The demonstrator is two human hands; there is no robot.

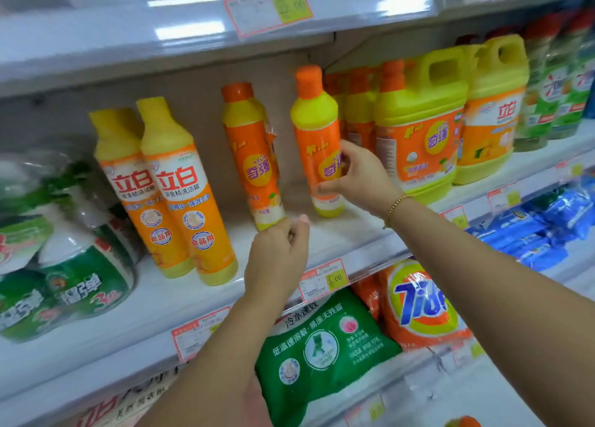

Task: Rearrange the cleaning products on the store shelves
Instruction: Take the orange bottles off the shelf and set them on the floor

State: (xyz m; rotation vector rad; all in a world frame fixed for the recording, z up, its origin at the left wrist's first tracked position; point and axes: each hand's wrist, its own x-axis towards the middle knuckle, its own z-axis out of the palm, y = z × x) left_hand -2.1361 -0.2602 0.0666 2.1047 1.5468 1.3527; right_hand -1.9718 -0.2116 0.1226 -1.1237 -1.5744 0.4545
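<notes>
My right hand [357,175] grips a slim orange-and-yellow dish-soap bottle with an orange cap [317,127], standing on the white middle shelf [338,233]. A matching bottle [249,149] stands to its left, another behind it. My left hand [278,256] hovers with loosely curled fingers just below and in front of that left bottle's base, holding nothing. Two taller orange bottles with yellow caps [174,194] stand further left.
Two big yellow-green handled jugs [421,130] stand right of the held bottle, green spray cans [553,82] beyond them. Green-labelled pump bottles [80,265] sit at left. Below are a green detergent bag [322,346], a Tide bag [418,301], blue packs [547,227] and price tags [323,280].
</notes>
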